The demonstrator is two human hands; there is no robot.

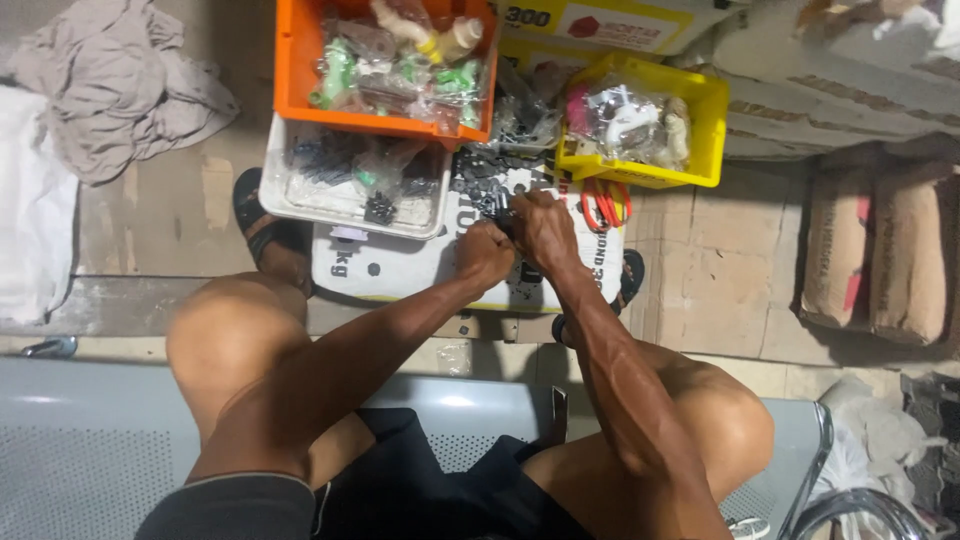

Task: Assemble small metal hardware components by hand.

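Observation:
I sit on a grey perforated metal bench and lean forward over a white sack lying on the floor. My left hand and my right hand meet above the sack, both closed around a small black part. A scatter of small black fittings lies on the sack just beyond my hands. What exactly sits between my fingers is mostly hidden.
An orange bin of bagged fittings stands on a white tray of black parts. A yellow bin holds more bagged pieces, with red-handled scissors before it. Crumpled cloth lies far left, brown sacks at right.

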